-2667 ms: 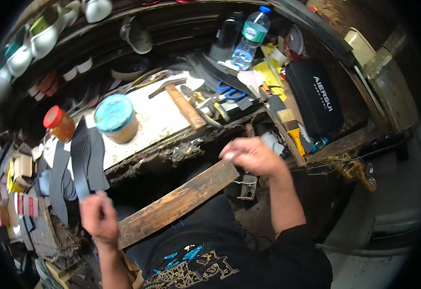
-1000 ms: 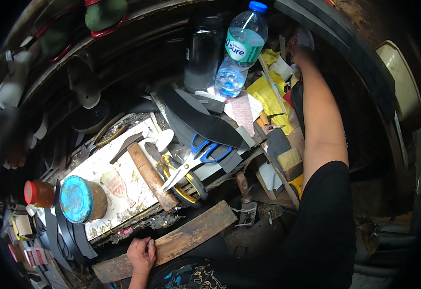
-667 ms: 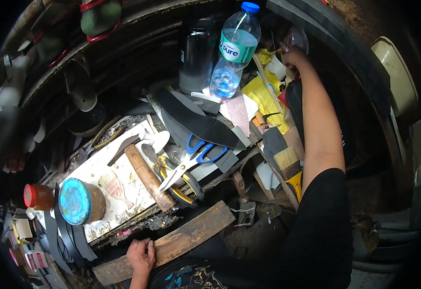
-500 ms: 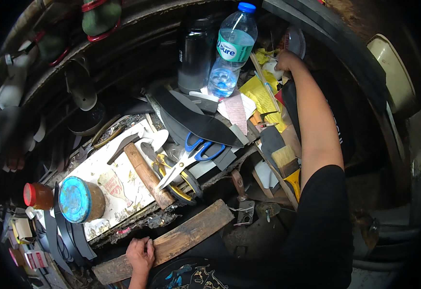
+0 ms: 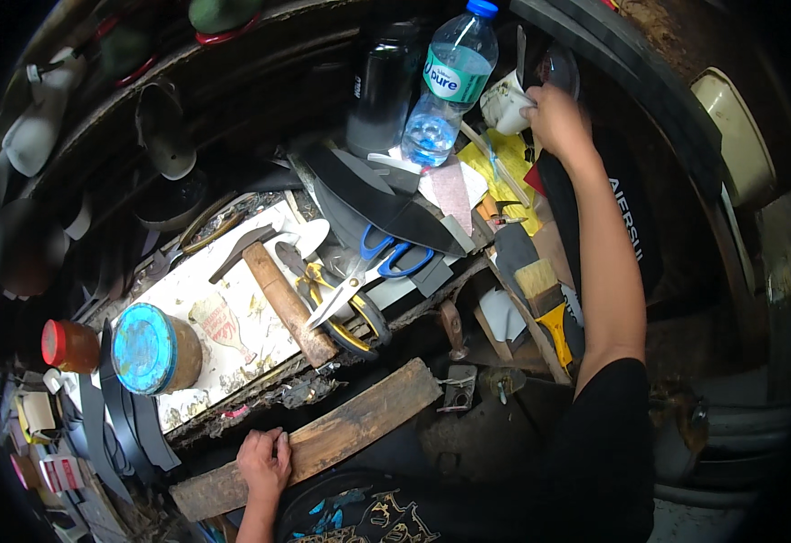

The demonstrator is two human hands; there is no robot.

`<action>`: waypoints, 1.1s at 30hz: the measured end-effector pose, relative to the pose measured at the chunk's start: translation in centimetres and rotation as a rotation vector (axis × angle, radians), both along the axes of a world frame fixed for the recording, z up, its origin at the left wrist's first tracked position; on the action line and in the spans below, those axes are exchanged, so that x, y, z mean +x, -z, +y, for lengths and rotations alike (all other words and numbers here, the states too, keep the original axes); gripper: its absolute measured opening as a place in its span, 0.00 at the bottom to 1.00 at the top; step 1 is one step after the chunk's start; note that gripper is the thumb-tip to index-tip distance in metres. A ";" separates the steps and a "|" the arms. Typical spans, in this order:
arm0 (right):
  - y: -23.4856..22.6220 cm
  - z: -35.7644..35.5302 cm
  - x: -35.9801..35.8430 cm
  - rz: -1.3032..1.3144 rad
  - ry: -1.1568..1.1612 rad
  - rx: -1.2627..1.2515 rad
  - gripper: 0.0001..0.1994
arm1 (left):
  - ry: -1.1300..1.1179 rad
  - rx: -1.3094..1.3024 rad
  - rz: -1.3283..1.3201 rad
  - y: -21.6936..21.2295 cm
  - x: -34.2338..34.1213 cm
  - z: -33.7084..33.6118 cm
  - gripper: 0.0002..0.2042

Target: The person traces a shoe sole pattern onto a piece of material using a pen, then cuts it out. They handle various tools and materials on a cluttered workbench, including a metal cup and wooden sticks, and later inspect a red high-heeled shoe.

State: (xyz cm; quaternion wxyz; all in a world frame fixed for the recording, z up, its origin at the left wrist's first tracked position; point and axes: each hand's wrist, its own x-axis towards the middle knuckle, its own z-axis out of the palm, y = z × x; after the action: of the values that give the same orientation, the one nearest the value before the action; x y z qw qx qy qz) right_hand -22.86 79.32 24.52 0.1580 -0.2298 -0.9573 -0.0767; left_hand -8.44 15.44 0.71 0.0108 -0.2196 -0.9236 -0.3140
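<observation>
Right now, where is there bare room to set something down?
The white board has a free patch between the blue-lidded jar and hammer; the plank is bare right of the left hand. Crowded: around the scissors and bottle.

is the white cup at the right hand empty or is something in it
Apparently not empty: a thin strip seems to stick out of the white cup; how full, cannot tell.

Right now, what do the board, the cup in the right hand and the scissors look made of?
Board: unpainted wood, worn and stained; grain shows. Cup: opaque white, smeared; probably plastic, though coated paper is possible. Scissors: shiny metal blades, likely steel; smooth blue handles look plastic.
</observation>
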 end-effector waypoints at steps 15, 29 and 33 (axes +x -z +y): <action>7.4 -14.2 12.2 0.254 -0.381 -0.037 0.08 | 0.024 0.030 0.045 0.1 0.5 -0.9 0.05; 9.6 -16.5 12.2 0.500 -0.298 -0.053 0.19 | 0.187 0.074 0.149 -2.2 0.8 0.9 0.06; 10.1 -15.9 11.7 0.592 -0.251 -0.134 0.15 | 0.600 0.277 0.195 -8.0 -0.5 6.5 0.12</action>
State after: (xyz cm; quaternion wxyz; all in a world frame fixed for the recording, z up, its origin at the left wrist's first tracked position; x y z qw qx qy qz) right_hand -11.13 63.40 14.46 0.4222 -0.1320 -0.8936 0.0765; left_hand -8.93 21.99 8.69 0.0359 -0.5068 -0.7610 -0.4034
